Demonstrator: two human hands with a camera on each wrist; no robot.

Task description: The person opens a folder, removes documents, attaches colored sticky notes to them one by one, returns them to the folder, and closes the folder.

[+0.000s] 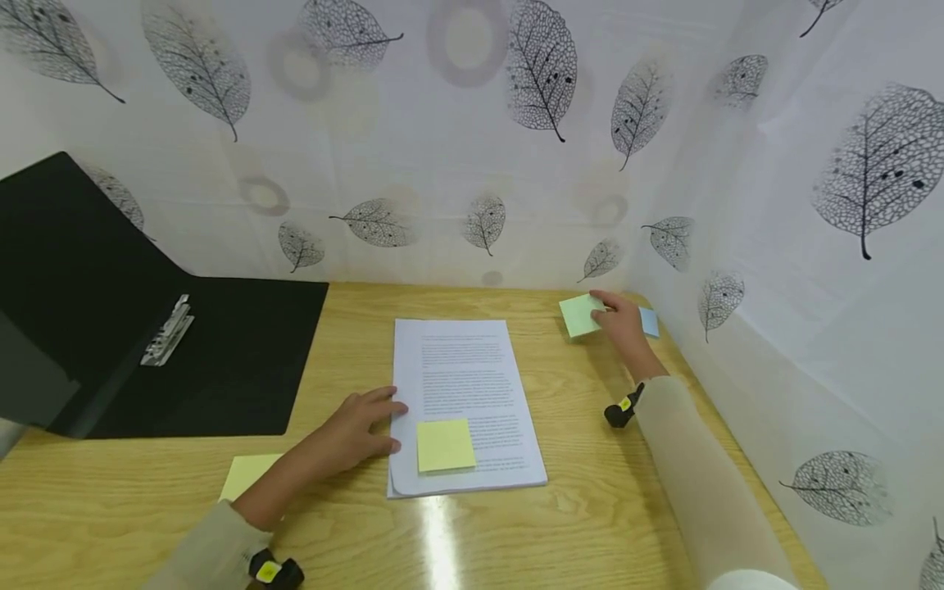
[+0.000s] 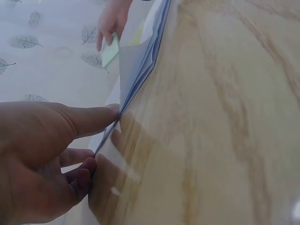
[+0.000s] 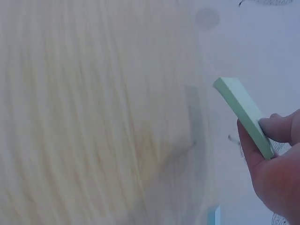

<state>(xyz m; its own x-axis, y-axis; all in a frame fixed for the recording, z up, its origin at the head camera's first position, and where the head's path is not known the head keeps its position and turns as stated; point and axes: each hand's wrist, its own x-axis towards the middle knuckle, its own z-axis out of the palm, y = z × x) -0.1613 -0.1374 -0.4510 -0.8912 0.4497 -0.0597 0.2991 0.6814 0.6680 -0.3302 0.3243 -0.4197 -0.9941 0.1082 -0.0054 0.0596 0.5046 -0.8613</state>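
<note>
At the far right of the table, my right hand (image 1: 619,324) pinches a pale green sticky note pad (image 1: 579,315) between thumb and fingers. The right wrist view shows the thick edge of the pad (image 3: 243,115), held tilted above the table. My left hand (image 1: 354,434) touches the left edge of a stack of printed paper (image 1: 472,369), with thumb and fingers spread along that edge. In the left wrist view, the sheets (image 2: 138,70) fan slightly apart beyond the thumb. A yellow sticky note (image 1: 446,446) lies on the lower part of the top page.
An opened black binder (image 1: 243,352) with a metal clip (image 1: 168,332) occupies the left side. Another yellow sticky note (image 1: 247,474) lies partly under the left forearm. A blue sticky pad (image 1: 649,322) sits behind the right hand, near the leaf-patterned curtain (image 1: 435,164).
</note>
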